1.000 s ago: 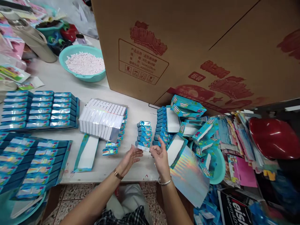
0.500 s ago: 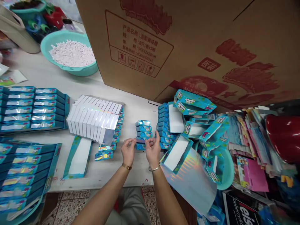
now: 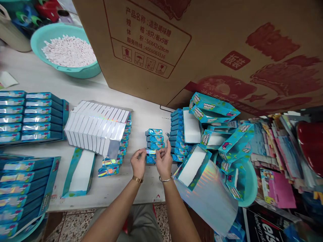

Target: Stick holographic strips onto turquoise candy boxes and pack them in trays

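Note:
Small blue candy boxes (image 3: 154, 138) form a short column in front of me. Across one near its bottom lies a shiny holographic sticker (image 3: 151, 152). My left hand (image 3: 138, 164) pinches the sticker's left end, fingers closed. At its right end, my right hand (image 3: 164, 163) pinches with thumb and fingers, and its index finger points up. A small pale scrap (image 3: 168, 135) shows at that fingertip. Left of the hands, a silver-backed sticker sheet (image 3: 97, 126) rests over more blue boxes (image 3: 108, 170). Another row of blue boxes (image 3: 177, 134) stands right of the hands.
A tall cardboard carton (image 3: 151, 77) stands behind. Open display boxes (image 3: 214, 107) pile up at right, by a teal basin (image 3: 249, 188) and a holographic sheet (image 3: 214, 198). Filled trays (image 3: 42, 117) are at left. A teal bowl (image 3: 68, 69) holds white pieces. An empty display box (image 3: 82, 173) lies nearby.
The shiny sticker now shows across the box between my fingertips. Both hands stay almost in place, and the camera view has shifted slightly.

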Demonstrator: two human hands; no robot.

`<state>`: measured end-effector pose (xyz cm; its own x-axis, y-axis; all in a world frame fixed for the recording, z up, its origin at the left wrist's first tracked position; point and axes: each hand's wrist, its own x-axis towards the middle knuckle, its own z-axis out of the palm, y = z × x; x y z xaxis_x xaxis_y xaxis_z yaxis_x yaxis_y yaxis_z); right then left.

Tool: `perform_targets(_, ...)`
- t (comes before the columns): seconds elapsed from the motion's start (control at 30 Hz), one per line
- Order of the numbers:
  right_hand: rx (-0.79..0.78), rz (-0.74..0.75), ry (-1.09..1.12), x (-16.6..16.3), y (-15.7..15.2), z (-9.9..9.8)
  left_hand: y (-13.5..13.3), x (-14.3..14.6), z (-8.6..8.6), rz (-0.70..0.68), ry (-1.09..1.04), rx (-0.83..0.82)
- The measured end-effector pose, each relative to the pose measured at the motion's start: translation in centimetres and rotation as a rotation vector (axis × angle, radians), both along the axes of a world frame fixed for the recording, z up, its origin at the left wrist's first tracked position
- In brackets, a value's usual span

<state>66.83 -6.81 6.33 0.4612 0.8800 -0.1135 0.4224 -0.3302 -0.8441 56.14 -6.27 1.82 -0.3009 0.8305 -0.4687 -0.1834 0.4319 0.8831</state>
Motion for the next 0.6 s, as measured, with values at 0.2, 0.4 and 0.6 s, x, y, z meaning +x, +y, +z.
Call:
perform_targets(0.2,0.031,0.078,-0.198,-0.2,-0.3,-0.8,0.1,0.8,-0.8,-0.003,-0.089,-0.059)
perform_targets(0.4,0.059,0.036,-0.219,-0.1,0.0,-0.5,0.3,0.8,-2.5,0.093,-0.014,-0.09)
perform_targets(0.6,0.094,-0.19,0.105,0.6,-1.4,4.4,0.7,-1.5,1.4,0.066,-0.025,0.004)
